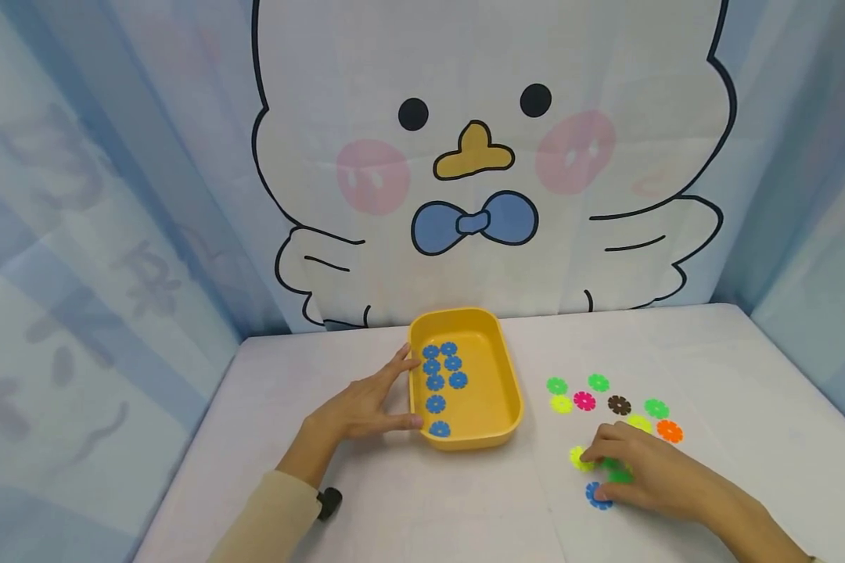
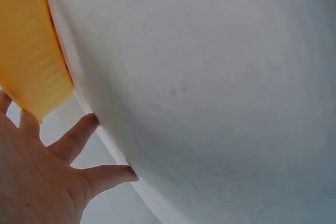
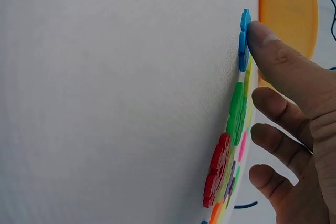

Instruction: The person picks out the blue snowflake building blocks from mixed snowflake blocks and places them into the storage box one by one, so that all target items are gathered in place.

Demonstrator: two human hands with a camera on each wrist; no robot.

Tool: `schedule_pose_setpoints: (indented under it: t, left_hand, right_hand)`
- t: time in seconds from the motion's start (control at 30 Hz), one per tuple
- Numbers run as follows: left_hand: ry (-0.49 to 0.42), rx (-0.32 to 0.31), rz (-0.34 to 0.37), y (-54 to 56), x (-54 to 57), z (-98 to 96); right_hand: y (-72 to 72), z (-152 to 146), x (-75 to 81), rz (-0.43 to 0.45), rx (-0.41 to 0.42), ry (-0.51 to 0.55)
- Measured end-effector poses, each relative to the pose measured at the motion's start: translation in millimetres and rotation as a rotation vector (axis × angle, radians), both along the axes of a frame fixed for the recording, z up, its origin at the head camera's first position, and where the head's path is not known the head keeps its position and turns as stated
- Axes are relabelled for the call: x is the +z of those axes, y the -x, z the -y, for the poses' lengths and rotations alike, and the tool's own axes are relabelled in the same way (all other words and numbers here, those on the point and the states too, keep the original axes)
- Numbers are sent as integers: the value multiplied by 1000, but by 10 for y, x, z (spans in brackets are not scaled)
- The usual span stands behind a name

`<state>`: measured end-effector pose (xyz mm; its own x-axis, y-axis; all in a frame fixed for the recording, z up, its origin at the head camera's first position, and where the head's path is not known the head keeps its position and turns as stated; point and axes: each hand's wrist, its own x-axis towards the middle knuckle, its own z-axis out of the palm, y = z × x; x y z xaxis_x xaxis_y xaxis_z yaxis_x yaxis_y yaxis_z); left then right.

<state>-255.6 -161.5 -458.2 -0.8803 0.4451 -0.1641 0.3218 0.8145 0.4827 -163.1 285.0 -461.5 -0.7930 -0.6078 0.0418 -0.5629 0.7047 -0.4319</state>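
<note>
A yellow tray (image 1: 493, 375) holds several blue snowflake discs (image 1: 435, 404) along its left side. My left hand (image 1: 362, 403) rests against that tray's left wall, fingers spread and fairly straight; the left wrist view shows them beside the yellow wall (image 2: 31, 35). On the table at the right, my right hand (image 1: 651, 469) touches a blue snowflake disc (image 1: 595, 496) with its thumb (image 3: 278, 56). Its other fingers are loosely bent and stay apart from the thumb. Beneath the hand lie green discs (image 3: 236, 111), partly hidden, and a yellow disc (image 1: 579, 459) sits by the fingertips.
Beyond my right hand lie loose discs: pink (image 1: 584, 401), brown (image 1: 619, 405), orange (image 1: 670, 431) and several green (image 1: 598, 382) and yellow ones. A red disc (image 3: 216, 171) shows in the right wrist view. A curtain with a cartoon bird (image 1: 479, 274) hangs behind the white table (image 1: 465, 508).
</note>
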Motion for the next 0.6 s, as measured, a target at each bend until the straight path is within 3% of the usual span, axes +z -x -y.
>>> schedule_pose_setpoints:
  t: [0.2, 0.6]
  left_hand:
    - [3, 9, -1, 6, 27, -23]
    - [-7, 12, -2, 9, 17, -23]
  right_hand:
    - [22, -5, 38, 69, -15, -44]
    - [-17, 2, -10, 123, 26, 1]
